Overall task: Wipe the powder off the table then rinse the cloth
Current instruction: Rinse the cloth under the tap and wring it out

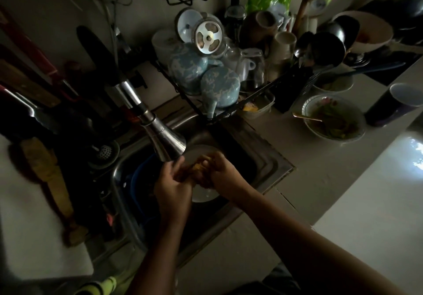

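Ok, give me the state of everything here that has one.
cloth: bunched, gripped by both hands over the sink.
left hand: grips the cloth.
right hand: grips the cloth.
faucet: spout over the hands; flow cannot be told.
plate: lying in the sink.
bowl: upright on the counter, spoon inside.
blue mugs: upside down in the rack.

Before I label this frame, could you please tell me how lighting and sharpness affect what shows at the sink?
Head view: underexposed, the sink almost black. Head view: a bright reflection glares on the counter at right. Head view: wide-angle edges smear the wooden utensil at left, and the cloth between left hand and right hand is a soft orange blur.
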`<control>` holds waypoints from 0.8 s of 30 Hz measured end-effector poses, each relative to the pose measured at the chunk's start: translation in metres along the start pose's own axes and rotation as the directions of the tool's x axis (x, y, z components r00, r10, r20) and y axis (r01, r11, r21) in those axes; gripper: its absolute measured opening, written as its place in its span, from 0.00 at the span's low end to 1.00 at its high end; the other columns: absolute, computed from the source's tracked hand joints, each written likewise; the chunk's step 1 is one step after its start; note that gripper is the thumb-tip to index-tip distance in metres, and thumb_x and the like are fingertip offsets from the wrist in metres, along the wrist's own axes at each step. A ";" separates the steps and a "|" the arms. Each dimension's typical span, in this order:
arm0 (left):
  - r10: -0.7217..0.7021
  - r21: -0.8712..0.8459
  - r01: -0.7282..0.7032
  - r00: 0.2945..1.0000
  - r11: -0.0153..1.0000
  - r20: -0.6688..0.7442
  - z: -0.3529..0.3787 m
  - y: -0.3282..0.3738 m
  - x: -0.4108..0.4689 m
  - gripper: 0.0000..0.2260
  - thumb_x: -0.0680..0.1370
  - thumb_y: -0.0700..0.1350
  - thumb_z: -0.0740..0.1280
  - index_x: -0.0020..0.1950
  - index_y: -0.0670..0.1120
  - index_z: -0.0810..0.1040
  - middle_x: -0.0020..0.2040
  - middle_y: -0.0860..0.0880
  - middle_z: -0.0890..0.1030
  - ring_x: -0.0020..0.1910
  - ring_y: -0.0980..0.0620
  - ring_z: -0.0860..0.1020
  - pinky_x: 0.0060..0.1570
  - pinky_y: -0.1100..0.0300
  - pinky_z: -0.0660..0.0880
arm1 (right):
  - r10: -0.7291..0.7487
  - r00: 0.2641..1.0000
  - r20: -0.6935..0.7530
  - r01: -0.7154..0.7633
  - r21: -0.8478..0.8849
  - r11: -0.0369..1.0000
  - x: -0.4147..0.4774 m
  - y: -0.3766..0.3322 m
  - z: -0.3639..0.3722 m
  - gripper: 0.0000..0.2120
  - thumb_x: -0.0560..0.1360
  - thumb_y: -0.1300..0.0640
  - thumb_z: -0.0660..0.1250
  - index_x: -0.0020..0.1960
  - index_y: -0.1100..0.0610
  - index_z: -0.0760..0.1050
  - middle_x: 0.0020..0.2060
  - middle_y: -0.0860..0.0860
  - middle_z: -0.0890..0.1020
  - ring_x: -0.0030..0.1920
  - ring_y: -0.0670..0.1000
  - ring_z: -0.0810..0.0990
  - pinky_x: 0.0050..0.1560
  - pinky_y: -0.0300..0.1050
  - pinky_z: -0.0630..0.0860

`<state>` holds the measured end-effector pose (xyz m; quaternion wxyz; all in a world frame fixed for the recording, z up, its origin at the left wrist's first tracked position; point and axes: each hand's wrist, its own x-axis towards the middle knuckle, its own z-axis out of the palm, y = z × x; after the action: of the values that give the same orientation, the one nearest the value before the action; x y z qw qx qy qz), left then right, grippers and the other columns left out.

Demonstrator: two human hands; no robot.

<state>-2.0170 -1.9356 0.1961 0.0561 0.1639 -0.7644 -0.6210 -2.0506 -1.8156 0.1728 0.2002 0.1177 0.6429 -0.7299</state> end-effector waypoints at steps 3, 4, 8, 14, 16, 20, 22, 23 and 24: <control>-0.055 0.085 0.042 0.985 0.996 0.164 -0.005 -0.004 0.001 0.22 0.75 0.35 0.69 0.53 0.65 0.80 0.53 0.63 0.83 0.54 0.64 0.80 0.49 0.69 0.76 | -0.046 0.999 0.015 0.048 -0.139 0.989 0.001 -0.001 -0.003 0.10 0.81 0.65 0.62 0.48 0.51 0.72 0.40 0.53 0.77 0.32 0.47 0.78 0.31 0.43 0.74; -0.081 0.067 0.068 0.976 0.995 0.203 -0.006 -0.003 -0.001 0.21 0.75 0.36 0.69 0.49 0.66 0.81 0.49 0.64 0.84 0.52 0.65 0.80 0.47 0.69 0.75 | -0.071 0.996 0.054 0.080 -0.182 0.980 0.000 -0.002 -0.006 0.11 0.81 0.65 0.63 0.46 0.50 0.73 0.39 0.52 0.77 0.31 0.46 0.78 0.30 0.42 0.74; 0.012 0.044 -0.024 0.968 0.999 0.251 -0.009 -0.005 -0.002 0.12 0.74 0.42 0.72 0.54 0.57 0.81 0.49 0.58 0.85 0.50 0.61 0.81 0.47 0.66 0.77 | -0.142 0.980 0.138 0.166 -0.187 0.968 -0.007 -0.009 -0.009 0.16 0.80 0.61 0.64 0.39 0.46 0.81 0.31 0.44 0.78 0.30 0.45 0.77 0.29 0.37 0.71; 0.010 0.069 -0.020 0.991 0.997 0.132 -0.004 -0.014 -0.002 0.07 0.75 0.48 0.72 0.52 0.53 0.82 0.46 0.54 0.85 0.47 0.59 0.83 0.44 0.61 0.77 | 0.103 0.974 0.202 -0.006 -0.431 0.902 -0.018 -0.007 -0.015 0.24 0.78 0.39 0.64 0.72 0.40 0.66 0.66 0.53 0.72 0.60 0.54 0.76 0.53 0.48 0.81; -0.054 -0.014 0.056 0.994 0.998 0.091 0.002 -0.014 -0.003 0.11 0.73 0.37 0.72 0.50 0.52 0.82 0.46 0.53 0.85 0.48 0.56 0.83 0.43 0.62 0.77 | -0.001 0.986 0.169 0.069 -0.397 0.915 -0.020 -0.003 -0.014 0.24 0.78 0.43 0.67 0.73 0.43 0.67 0.65 0.55 0.74 0.58 0.56 0.79 0.54 0.55 0.83; -0.104 -0.179 0.107 0.994 0.978 0.025 0.012 -0.010 -0.001 0.13 0.72 0.29 0.70 0.47 0.47 0.84 0.42 0.47 0.86 0.42 0.51 0.83 0.38 0.63 0.77 | -0.209 0.968 0.138 0.233 -0.185 0.955 -0.021 0.000 -0.018 0.16 0.81 0.55 0.66 0.68 0.55 0.75 0.52 0.54 0.83 0.48 0.56 0.85 0.47 0.51 0.83; -0.108 -0.178 0.109 0.994 0.978 0.016 0.015 -0.007 0.001 0.15 0.72 0.26 0.67 0.46 0.46 0.83 0.41 0.46 0.85 0.40 0.53 0.83 0.39 0.64 0.77 | -0.228 0.971 0.068 0.235 -0.122 0.964 -0.018 0.004 -0.017 0.12 0.81 0.56 0.66 0.63 0.55 0.78 0.49 0.56 0.83 0.44 0.55 0.84 0.46 0.52 0.81; -0.105 -0.164 0.105 0.994 0.981 0.014 0.017 -0.005 0.001 0.15 0.72 0.26 0.66 0.45 0.45 0.82 0.40 0.46 0.85 0.39 0.55 0.83 0.39 0.65 0.77 | -0.244 0.969 0.027 0.246 -0.123 0.962 -0.016 0.006 -0.016 0.09 0.80 0.55 0.67 0.59 0.55 0.79 0.48 0.58 0.83 0.43 0.54 0.84 0.45 0.54 0.82; -0.110 -0.159 0.109 0.994 0.981 0.003 0.020 -0.003 0.001 0.15 0.72 0.25 0.66 0.44 0.45 0.81 0.40 0.46 0.84 0.37 0.57 0.82 0.38 0.66 0.77 | -0.254 0.967 -0.010 0.250 -0.138 0.958 -0.013 0.009 -0.014 0.08 0.78 0.54 0.68 0.56 0.54 0.79 0.48 0.59 0.83 0.42 0.54 0.84 0.44 0.55 0.82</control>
<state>-2.0233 -1.9183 0.1889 0.0369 0.2023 -0.7021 -0.6817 -2.0363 -1.8007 0.1683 0.1043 0.0309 0.7036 -0.7022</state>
